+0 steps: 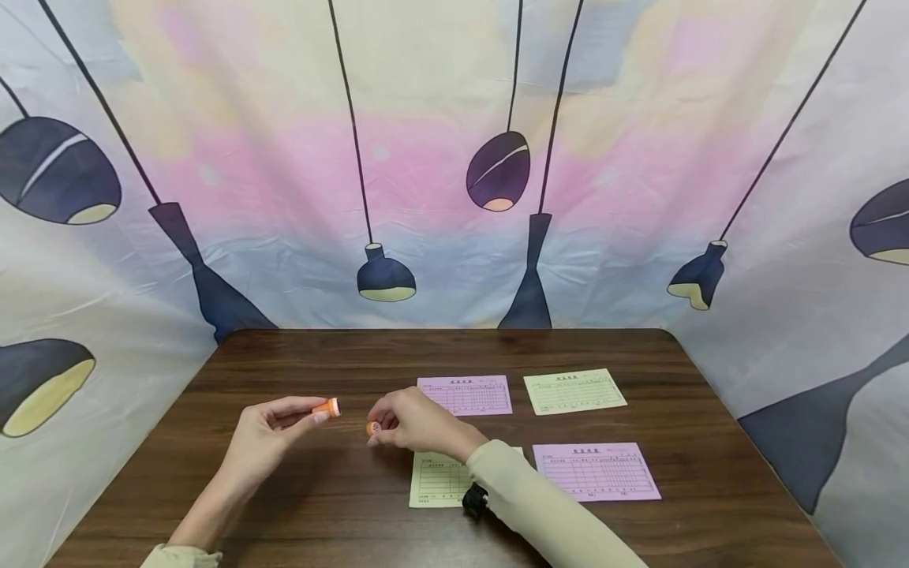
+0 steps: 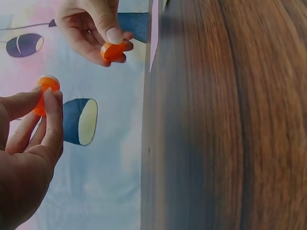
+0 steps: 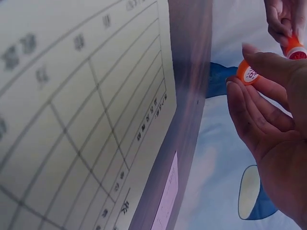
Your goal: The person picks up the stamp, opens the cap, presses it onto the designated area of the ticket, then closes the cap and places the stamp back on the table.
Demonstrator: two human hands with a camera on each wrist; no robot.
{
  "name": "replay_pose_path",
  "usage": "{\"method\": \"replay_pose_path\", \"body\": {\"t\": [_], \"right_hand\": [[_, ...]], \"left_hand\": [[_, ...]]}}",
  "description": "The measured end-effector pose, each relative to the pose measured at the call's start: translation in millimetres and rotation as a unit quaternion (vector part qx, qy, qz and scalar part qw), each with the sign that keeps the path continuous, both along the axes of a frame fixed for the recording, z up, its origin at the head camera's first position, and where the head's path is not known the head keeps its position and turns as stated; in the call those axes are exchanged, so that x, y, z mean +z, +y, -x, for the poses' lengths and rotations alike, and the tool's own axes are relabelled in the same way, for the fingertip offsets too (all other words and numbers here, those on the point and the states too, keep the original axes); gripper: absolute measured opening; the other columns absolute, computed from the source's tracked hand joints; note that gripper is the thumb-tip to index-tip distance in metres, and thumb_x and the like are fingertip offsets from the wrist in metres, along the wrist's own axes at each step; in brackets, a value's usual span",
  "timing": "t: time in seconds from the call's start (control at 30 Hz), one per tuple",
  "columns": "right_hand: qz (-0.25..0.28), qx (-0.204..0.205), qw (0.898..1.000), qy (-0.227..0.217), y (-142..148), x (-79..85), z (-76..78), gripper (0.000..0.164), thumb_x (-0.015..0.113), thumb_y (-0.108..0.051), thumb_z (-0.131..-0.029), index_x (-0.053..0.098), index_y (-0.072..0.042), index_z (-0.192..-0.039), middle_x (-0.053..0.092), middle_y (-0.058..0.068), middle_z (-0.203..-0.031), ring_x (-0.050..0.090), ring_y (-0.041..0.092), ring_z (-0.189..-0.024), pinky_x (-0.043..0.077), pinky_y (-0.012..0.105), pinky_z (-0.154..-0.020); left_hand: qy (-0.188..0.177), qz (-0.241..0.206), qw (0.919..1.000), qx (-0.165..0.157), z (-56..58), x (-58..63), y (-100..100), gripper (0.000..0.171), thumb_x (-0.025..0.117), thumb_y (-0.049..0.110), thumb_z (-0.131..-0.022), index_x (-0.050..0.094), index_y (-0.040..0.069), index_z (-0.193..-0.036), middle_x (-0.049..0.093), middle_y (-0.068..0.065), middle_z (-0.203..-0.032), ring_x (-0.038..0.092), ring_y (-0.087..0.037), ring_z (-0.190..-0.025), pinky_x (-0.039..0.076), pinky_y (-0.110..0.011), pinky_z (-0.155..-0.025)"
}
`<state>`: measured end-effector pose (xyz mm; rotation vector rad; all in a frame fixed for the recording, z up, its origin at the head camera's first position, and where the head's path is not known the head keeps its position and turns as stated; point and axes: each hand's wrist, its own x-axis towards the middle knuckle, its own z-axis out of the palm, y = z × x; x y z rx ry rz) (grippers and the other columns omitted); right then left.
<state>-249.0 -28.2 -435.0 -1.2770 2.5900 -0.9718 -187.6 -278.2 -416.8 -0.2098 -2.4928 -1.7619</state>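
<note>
Between thumb and fingertips, my left hand [image 1: 261, 435] pinches a small orange stamp [image 1: 327, 408] above the table. Its end has a white rim, and a red stamping face [image 3: 298, 55] shows in the right wrist view. My right hand [image 1: 420, 421] pinches a round orange cap [image 1: 373, 428] with red characters on a white label [image 3: 250, 74]. The stamp [image 2: 46, 91] and the cap [image 2: 113, 51] are apart, with a gap between the two hands. Under my right forearm lies a pale yellow printed form [image 1: 439, 479], partly covered by the sleeve.
Two purple forms [image 1: 596, 472] [image 1: 490, 394] and another yellow form [image 1: 575, 392] lie on the dark wooden table [image 1: 319, 355]. A black band [image 1: 475, 500] is at the right wrist. Behind the table hangs a cloth [image 1: 440, 173] printed with lamps.
</note>
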Motion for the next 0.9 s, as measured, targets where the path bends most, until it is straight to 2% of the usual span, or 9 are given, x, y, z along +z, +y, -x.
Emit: {"method": "replay_pose_path", "body": {"t": [0.2, 0.37, 0.53, 0.67, 0.9], "right_hand": [[-0.034, 0.003, 0.999, 0.012, -5, -3.5, 4.0, 0.007, 0.070, -0.016, -0.091, 0.073, -0.016, -0.097, 0.073, -0.013, -0.086, 0.060, -0.010, -0.072, 0.047, 0.007, -0.063], [-0.054, 0.007, 0.999, 0.000, -9, -6.1, 4.6, 0.006, 0.070, -0.016, -0.091, 0.073, -0.016, -0.096, 0.073, -0.014, -0.082, 0.059, -0.010, -0.069, 0.047, 0.008, -0.060], [-0.100, 0.011, 0.995, 0.018, -15, -6.7, 3.2, 0.005, 0.073, -0.020, -0.089, 0.074, -0.017, -0.093, 0.071, -0.014, -0.081, 0.057, -0.010, -0.068, 0.045, 0.008, -0.062], [-0.126, 0.012, 0.992, 0.026, -19, -6.4, 2.0, 0.004, 0.074, -0.022, -0.089, 0.074, -0.018, -0.091, 0.071, -0.015, -0.079, 0.056, -0.009, -0.066, 0.044, 0.008, -0.061], [-0.134, 0.010, 0.991, 0.018, -24, -6.7, 1.2, 0.006, 0.075, -0.023, -0.088, 0.072, -0.019, -0.086, 0.069, -0.015, -0.075, 0.054, -0.007, -0.059, 0.044, 0.010, -0.055]], "left_hand": [[-0.009, -0.029, 0.9995, 0.003, 4.0, -3.8, -7, 0.042, 0.071, 0.022, -0.091, 0.064, -0.003, -0.124, 0.076, 0.011, -0.103, 0.073, -0.008, -0.096, 0.058, -0.022, -0.080], [-0.010, -0.049, 0.9987, 0.005, 3.8, -6.6, -11, 0.042, 0.071, 0.020, -0.090, 0.064, -0.004, -0.124, 0.077, 0.009, -0.103, 0.073, -0.010, -0.097, 0.057, -0.022, -0.081], [-0.018, -0.059, 0.9980, 0.011, 3.6, -6.9, -13, 0.044, 0.072, 0.021, -0.090, 0.063, -0.004, -0.125, 0.077, 0.009, -0.104, 0.073, -0.010, -0.099, 0.057, -0.024, -0.083], [-0.018, -0.057, 0.9981, 0.016, 4.0, -5.9, -14, 0.043, 0.072, 0.021, -0.090, 0.063, -0.003, -0.125, 0.077, 0.009, -0.104, 0.073, -0.010, -0.098, 0.057, -0.023, -0.083], [-0.013, -0.045, 0.9981, 0.039, 3.8, -5.1, -21, 0.042, 0.073, 0.020, -0.090, 0.065, -0.003, -0.124, 0.077, 0.011, -0.102, 0.073, -0.005, -0.094, 0.056, -0.020, -0.081]]}}
